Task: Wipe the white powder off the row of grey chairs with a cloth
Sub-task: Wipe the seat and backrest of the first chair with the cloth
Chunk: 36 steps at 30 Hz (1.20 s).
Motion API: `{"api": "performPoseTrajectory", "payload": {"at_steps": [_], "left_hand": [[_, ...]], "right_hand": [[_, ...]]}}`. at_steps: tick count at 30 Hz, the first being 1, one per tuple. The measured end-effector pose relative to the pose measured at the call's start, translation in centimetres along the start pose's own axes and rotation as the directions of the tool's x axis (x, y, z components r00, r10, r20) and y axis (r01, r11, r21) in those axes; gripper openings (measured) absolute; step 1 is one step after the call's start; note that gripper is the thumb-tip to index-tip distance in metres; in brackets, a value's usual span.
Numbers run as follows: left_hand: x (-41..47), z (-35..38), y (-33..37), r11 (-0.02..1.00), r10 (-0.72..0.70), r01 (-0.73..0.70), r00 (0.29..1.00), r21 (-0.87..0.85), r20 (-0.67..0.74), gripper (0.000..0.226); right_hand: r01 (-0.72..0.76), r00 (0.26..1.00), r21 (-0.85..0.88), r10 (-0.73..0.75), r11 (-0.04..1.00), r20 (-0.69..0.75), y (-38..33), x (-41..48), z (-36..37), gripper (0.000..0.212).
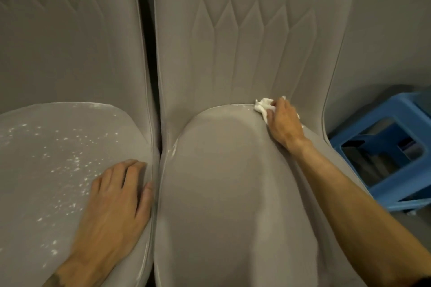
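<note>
Two grey chairs stand side by side. The left chair (58, 147) has white powder (70, 163) speckled across its seat. The right chair (224, 182) has a mostly clean seat, with a thin streak of powder at its left edge (174, 149) and along the back seam. My right hand (283, 123) grips a crumpled white cloth (263, 104) and presses it into the seam where seat meets backrest, at the back right. My left hand (116, 200) rests flat on the right edge of the left chair's seat, fingers straight.
A blue plastic stool (384, 147) stands on the floor right of the right chair. A narrow dark gap (151, 65) separates the two backrests. A grey wall rises behind the stool.
</note>
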State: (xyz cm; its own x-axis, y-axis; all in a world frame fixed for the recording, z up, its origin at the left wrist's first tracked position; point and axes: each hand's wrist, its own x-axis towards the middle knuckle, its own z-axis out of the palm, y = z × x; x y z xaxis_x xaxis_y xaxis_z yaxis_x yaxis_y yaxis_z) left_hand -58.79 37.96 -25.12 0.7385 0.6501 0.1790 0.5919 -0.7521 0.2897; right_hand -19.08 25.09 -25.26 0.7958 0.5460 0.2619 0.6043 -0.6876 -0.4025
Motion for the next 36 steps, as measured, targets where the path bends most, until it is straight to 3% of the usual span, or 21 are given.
{"api": "performPoseTrajectory", "payload": {"at_steps": [3,7,10,15,19,22,26,28,33,36], "left_hand": [[0.1,0.3,-0.1,1.0,0.009,-0.009,1.0,0.01,-0.025,0.05],[0.2,0.5,-0.2,0.998,0.044,-0.042,0.998,0.04,-0.04,0.052],[0.2,0.8,-0.3,0.996,0.069,-0.065,0.996,0.062,-0.06,0.053],[0.4,1.0,-0.3,0.997,0.064,-0.06,0.995,0.056,-0.074,0.054],[0.2,1.1,-0.4,0.997,0.055,-0.053,0.998,0.056,-0.044,0.052],[0.1,0.8,-0.3,0.998,0.046,-0.045,0.998,0.04,-0.047,0.051],[0.2,0.8,-0.1,0.998,0.023,-0.021,0.999,0.056,-0.032,0.048],[0.1,0.7,0.0,0.998,0.015,-0.014,1.0,0.064,-0.022,0.047],[0.1,0.6,0.0,0.997,0.006,-0.005,1.0,0.073,0.0,0.05],[0.1,0.7,0.0,0.997,-0.002,0.002,1.0,0.082,0.004,0.05]], "right_hand": [[-0.094,0.995,-0.028,0.093,0.995,-0.042,0.2,0.0,0.5,0.033],[0.039,0.996,0.0,-0.039,0.999,0.076,-2.3,1.3,1.6,0.03],[0.114,0.986,-0.026,-0.11,0.993,0.124,-0.4,1.0,0.4,0.029],[-0.02,1.0,-0.073,0.02,0.997,0.01,0.9,-0.2,0.4,0.03],[0.165,0.974,-0.006,-0.162,0.986,0.161,-1.1,1.2,1.8,0.037],[0.277,0.934,0.024,-0.275,0.961,0.229,1.6,1.6,0.4,0.044],[0.21,0.966,0.03,-0.212,0.977,0.148,2.9,1.4,0.3,0.036],[0.21,0.965,0.03,-0.212,0.977,0.152,0.7,2.0,1.4,0.041],[0.416,0.868,0.092,-0.425,0.905,0.258,-1.0,2.3,1.6,0.05],[0.332,0.923,0.072,-0.34,0.94,0.183,2.0,2.2,0.6,0.05]]}}
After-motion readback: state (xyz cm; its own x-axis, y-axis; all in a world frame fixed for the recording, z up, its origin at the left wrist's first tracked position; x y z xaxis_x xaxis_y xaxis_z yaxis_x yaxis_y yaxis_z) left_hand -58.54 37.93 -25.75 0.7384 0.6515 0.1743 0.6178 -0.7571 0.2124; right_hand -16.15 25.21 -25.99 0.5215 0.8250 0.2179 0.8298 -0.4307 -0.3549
